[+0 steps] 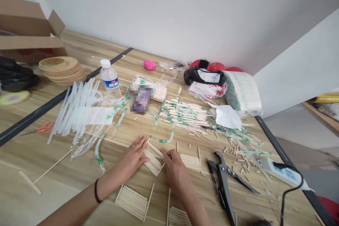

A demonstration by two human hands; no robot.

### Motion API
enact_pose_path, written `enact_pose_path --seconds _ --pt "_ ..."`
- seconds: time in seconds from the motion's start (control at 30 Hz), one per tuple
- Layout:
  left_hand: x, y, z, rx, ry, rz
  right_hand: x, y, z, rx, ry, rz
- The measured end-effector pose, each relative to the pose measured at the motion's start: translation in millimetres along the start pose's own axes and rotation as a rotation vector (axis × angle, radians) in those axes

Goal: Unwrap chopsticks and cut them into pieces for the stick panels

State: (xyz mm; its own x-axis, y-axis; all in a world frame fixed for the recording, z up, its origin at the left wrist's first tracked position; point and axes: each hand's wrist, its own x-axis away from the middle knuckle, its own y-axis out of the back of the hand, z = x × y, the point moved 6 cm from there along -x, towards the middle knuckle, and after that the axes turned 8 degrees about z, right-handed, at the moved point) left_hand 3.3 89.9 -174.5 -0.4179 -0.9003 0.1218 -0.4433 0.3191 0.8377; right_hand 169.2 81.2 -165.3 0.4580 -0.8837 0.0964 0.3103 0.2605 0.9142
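Hands pressing flat: our left hand (134, 157), right hand (174, 169) holding down pale wooden stick panel (152, 161), nothing gripped; we're judging it light, fragile, best lifted by edges.

The wooden desk (79, 169) carries flat panels of sticks (132, 202), black pliers (224, 180), loose wrapped chopsticks (185, 114), a water bottle (110, 80), orange scissors (43, 128), wooden discs (62, 69) and a cardboard box (26, 31)
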Motion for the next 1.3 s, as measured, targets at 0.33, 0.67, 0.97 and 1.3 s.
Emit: enact_pose_path --seconds 0.33,0.67,0.97,1.3 --pt "1 -0.5 0 -0.05 -0.023 -0.021 0 2 2 -0.096 0.039 -0.068" --pt "2 1.1 0 -0.046 -0.033 -0.035 3 10 -1 -0.116 0.028 -0.126" --pt "1 -1.7 2 -0.04 -0.029 -0.034 4 10 -1 -0.112 0.022 -0.125" --pt "1 0.1 1 -0.031 -0.02 -0.027 6 14 4 -0.088 0.028 -0.11"
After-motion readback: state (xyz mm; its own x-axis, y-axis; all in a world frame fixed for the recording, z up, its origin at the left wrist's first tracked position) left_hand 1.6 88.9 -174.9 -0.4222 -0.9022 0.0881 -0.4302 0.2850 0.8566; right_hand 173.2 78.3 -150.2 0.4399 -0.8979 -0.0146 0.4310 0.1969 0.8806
